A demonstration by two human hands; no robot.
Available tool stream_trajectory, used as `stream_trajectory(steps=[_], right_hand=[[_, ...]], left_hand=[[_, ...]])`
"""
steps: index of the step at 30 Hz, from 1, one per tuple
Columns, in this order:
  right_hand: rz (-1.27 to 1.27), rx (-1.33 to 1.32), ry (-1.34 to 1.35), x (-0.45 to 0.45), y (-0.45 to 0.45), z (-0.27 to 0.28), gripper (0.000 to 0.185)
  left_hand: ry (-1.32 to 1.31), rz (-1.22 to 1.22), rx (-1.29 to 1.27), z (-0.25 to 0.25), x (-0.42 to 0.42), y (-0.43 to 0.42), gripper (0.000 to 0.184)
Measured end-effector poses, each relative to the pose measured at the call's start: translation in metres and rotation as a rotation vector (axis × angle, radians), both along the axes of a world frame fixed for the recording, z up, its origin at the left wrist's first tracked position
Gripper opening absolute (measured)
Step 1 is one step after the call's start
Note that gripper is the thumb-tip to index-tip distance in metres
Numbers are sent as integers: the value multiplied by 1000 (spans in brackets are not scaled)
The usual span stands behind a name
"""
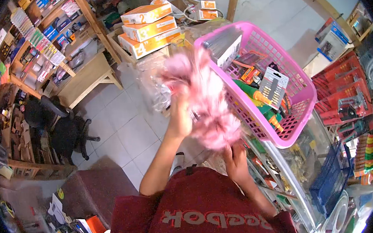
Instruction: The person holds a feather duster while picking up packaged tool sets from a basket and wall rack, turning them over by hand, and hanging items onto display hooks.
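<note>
A pink, furry, duster-like thing (214,100), smeared by motion, is held up in front of my chest, beside the pink plastic basket (297,79). My left hand (181,114) is closed around its left side, and the fluff hides part of the fingers. At its lower edge, my right hand (235,159) has thumb and fingers drawn together against the fluff. Inside the basket lie a carded set of bits (273,88), green bottles with orange nozzles (264,104) and other packets. The basket rests on a glass display counter (286,174).
Orange-and-white boxes (151,30) are stacked behind, near crumpled clear plastic (152,81). Red tool packs (343,88) and a blue basket (331,179) are at the right. A black chair (64,128), wooden bench (86,79) and loaded shelves stand at the left.
</note>
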State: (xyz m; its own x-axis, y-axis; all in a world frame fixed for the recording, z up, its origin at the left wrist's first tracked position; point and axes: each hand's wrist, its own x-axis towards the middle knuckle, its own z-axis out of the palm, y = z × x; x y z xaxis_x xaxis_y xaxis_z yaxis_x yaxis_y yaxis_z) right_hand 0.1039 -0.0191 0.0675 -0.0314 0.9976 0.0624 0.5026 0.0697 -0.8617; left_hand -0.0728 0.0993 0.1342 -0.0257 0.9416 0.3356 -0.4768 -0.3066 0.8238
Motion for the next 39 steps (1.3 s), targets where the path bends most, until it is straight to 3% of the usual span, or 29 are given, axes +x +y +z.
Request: stream_trajectory(steps=[2,3,4,5,6,10,11,12,16,17,18,20,22,25,26,28,32,33,36,37,38,39], right_hand=[[-34,16,-68,-3,7,20,27],[11,-46,-158,-3,6,25,26],[48,75,-130,-4,1,23,25],[87,200,-101,-5,-5,19,25],[131,330,-73,-6,-9,13,24],[175,-23,-39,-5,-22,1,16],[111,175,-74,-10,-20,3,17],[104,155,-99,-11,-19,7,18],[104,8,-52,-11,-24,22,21],[105,-36,-54,-6,-31,9,22],[110,-84,-59,-5,-34,7,23],[57,-97,-6,-4,-32,11,26],[-49,-145,-28,0,-22,16,28],[-221,-21,229,-2,-13,8,26],[-128,83,116,1,-18,1,29],[29,320,-98,4,-27,-9,37],[-224,-278,62,3,-19,22,29],[-229,50,125,4,-19,2,24],[-23,424,-68,1,-26,-12,25],[31,33,-72,3,-30,-17,27],[-18,221,-47,0,-22,-19,26],[-78,97,105,3,-19,-25,25]], left_hand=[[157,166,95,-32,9,6,45],[32,127,0,-15,8,-5,47],[-90,90,-95,1,5,-12,49],[-244,-45,-71,12,0,-10,56],[-431,-460,151,-2,-16,7,57],[-114,-18,-23,-13,-6,-15,60],[-60,-17,-12,-15,-1,-19,59],[-105,10,-23,-15,2,-21,58],[-438,-430,109,0,-21,-5,69],[-332,-202,48,7,-22,-4,72],[-296,-168,82,5,-25,-3,67],[-171,258,-56,4,-15,-14,70],[-155,113,-81,-9,-19,-23,64],[-291,-212,9,0,-20,-26,64],[-345,-345,57,4,-22,-25,65],[-274,-65,-124,2,-26,-30,67],[-344,-215,-71,-5,-30,-27,63],[-329,-174,-88,-9,-30,-26,62],[-250,-88,-98,-15,-26,-25,58],[-248,-88,-137,-14,-25,-24,59],[-247,-88,-177,-13,-26,-22,60],[-244,-87,-218,-7,-27,-22,61]])
